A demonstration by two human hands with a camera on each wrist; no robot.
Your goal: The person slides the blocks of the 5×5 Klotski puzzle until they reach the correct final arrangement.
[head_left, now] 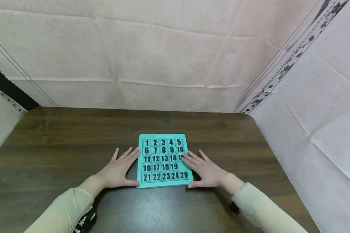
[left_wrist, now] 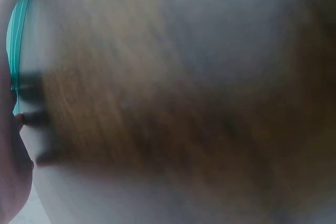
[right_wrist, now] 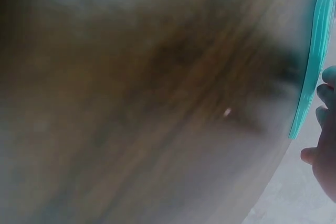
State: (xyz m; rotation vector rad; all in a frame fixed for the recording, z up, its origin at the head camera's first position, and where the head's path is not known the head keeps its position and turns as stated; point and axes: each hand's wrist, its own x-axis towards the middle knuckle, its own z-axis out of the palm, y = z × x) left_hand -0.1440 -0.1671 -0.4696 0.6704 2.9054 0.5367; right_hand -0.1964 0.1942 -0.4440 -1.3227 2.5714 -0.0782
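Observation:
A teal number slide puzzle lies flat on the wooden table, its black numbers facing up. Its top rows run in order from 1, and the bottom row reads 21, 22, 23, 24, 20. To the right of 19 is a blank slot. My left hand, fingers spread, touches the puzzle's left edge with fingertips and thumb. On the other side, my right hand has its fingertips over the right edge, partly covering the tile after 14, with the thumb by the lower right corner. Both wrist views catch only the puzzle's teal side and part of each hand.
Dark wood-grain table surrounds the puzzle. A pale patterned cloth hangs behind the table's far edge, and another white sheet with a floral border runs along the right side. Dark bands sit at both wrists.

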